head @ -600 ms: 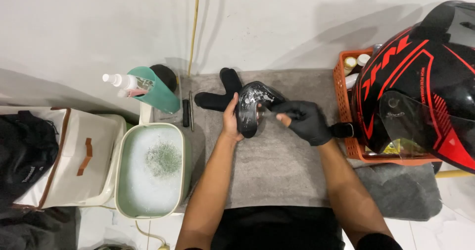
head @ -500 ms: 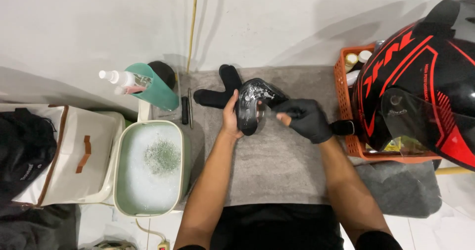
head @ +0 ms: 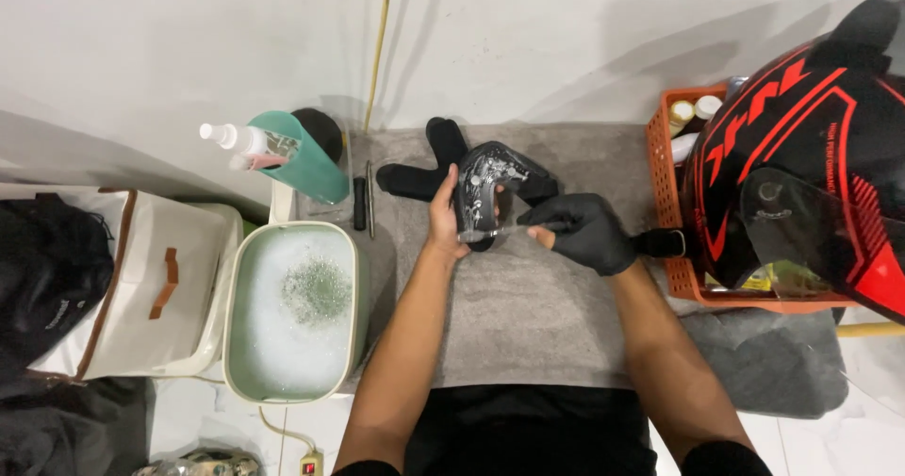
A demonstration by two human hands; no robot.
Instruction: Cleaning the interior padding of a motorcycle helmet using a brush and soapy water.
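Helmet pad [head: 490,188]: black, curved, glossy with whitish wet streaks, held above grey towel [head: 528,316]. Left hand [head: 445,217], bare, curled around its left edge. Right hand [head: 580,234], black-gloved, closed on a thin tool at the pad's lower edge. Left: foamy basin [head: 294,311]. Right: orange crate [head: 671,203], red-black helmet [head: 801,165]. Beyond: white wall.

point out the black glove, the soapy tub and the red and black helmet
black glove [head: 583,233], head view, back of the gloved right hand
soapy tub [head: 355,287], head view, right rim of the pale green tub
red and black helmet [head: 801,118], head view, side of the shell
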